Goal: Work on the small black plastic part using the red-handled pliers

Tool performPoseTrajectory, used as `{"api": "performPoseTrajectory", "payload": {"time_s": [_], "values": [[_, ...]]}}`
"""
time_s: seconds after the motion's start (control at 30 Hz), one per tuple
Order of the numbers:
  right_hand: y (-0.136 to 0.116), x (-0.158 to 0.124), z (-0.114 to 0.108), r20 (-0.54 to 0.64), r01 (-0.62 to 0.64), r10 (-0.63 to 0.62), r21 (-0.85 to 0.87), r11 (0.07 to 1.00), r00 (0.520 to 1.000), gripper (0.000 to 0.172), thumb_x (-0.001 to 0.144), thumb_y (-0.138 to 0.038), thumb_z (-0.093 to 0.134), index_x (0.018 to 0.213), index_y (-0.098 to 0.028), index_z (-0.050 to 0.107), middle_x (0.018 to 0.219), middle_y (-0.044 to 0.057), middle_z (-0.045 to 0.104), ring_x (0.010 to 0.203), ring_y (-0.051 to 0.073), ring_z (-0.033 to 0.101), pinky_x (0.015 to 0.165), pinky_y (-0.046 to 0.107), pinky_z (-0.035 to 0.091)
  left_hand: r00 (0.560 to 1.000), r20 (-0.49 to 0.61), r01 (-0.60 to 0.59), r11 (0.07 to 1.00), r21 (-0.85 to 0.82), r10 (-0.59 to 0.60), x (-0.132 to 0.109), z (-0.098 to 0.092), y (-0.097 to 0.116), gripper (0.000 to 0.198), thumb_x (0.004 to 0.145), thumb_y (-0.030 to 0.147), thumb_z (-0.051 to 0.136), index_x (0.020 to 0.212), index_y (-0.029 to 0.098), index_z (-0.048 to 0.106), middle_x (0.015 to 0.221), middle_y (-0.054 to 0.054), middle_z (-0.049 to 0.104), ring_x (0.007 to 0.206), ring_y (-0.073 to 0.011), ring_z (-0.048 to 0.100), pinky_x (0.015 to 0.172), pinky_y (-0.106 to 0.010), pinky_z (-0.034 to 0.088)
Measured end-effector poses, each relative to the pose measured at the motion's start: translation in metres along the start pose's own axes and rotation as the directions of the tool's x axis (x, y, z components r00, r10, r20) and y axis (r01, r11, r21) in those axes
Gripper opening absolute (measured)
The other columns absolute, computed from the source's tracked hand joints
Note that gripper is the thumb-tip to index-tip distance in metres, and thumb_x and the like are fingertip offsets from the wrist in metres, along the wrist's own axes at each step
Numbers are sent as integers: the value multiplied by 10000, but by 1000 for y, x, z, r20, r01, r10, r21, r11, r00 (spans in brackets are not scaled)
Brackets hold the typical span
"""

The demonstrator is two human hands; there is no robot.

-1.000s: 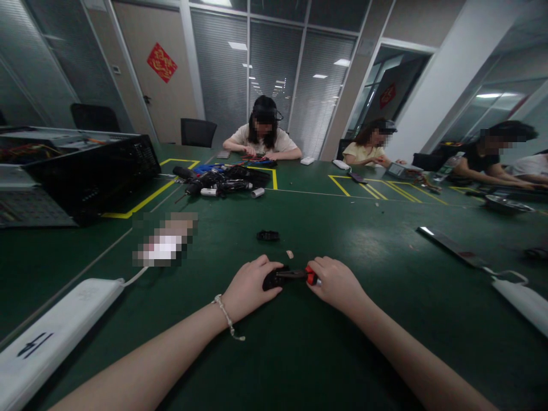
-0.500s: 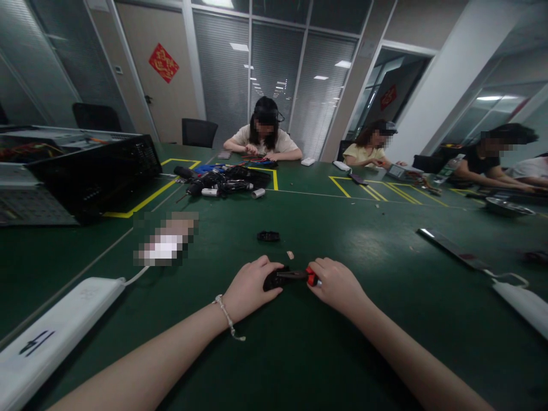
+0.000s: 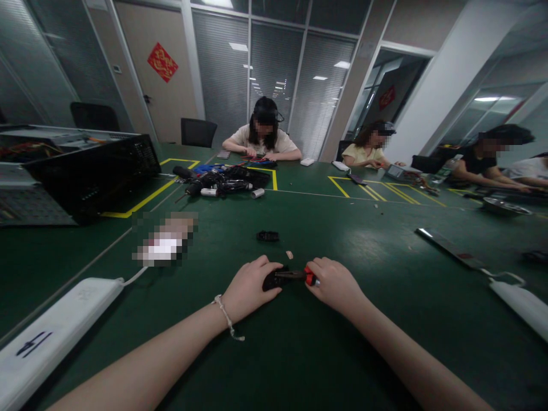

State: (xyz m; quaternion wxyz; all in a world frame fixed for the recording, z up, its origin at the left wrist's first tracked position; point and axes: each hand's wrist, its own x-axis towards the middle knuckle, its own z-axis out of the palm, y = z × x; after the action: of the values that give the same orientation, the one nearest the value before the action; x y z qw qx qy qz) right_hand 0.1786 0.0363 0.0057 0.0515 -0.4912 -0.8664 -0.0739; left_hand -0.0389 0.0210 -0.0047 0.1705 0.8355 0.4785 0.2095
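Note:
My left hand [image 3: 250,288] is closed around a small black plastic part [image 3: 275,279], holding it against the green table [image 3: 222,245]. The left fingers hide some of that part, so its exact kind cannot be made out. In my right hand [image 3: 336,281] is a pair of long-nose pliers [image 3: 295,275] with red handles, mostly covered by the fingers. The jaws of the pliers reach left onto the black part. Just beyond my hands lie a second black plastic piece [image 3: 268,236] and a small pale scrap [image 3: 290,254].
A black computer case [image 3: 92,177] stands at the left. Farther back, a heap of cables [image 3: 222,178] lies with a screwdriver. White power banks [image 3: 64,331] rest left and right, cabled to devices. A person [image 3: 263,137] works opposite; others sit at the right.
Both hands stay almost where they were, still on the black part and the pliers. The view has shifted very slightly.

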Motion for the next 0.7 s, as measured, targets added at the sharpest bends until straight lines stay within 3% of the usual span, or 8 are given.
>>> {"api": "performPoseTrajectory", "payload": {"time_s": [0.7], "values": [[0, -1, -2, 0, 1, -1, -5, 1000, 1000, 168, 741, -259, 492, 845, -160, 580, 817, 62, 588, 739, 168, 513, 657, 279, 404, 1000, 9, 16, 1000, -1, -16, 1, -1, 0, 437, 718, 318, 602, 1133, 275, 472, 932, 1, 488, 805, -165, 520, 701, -296, 430]]}}
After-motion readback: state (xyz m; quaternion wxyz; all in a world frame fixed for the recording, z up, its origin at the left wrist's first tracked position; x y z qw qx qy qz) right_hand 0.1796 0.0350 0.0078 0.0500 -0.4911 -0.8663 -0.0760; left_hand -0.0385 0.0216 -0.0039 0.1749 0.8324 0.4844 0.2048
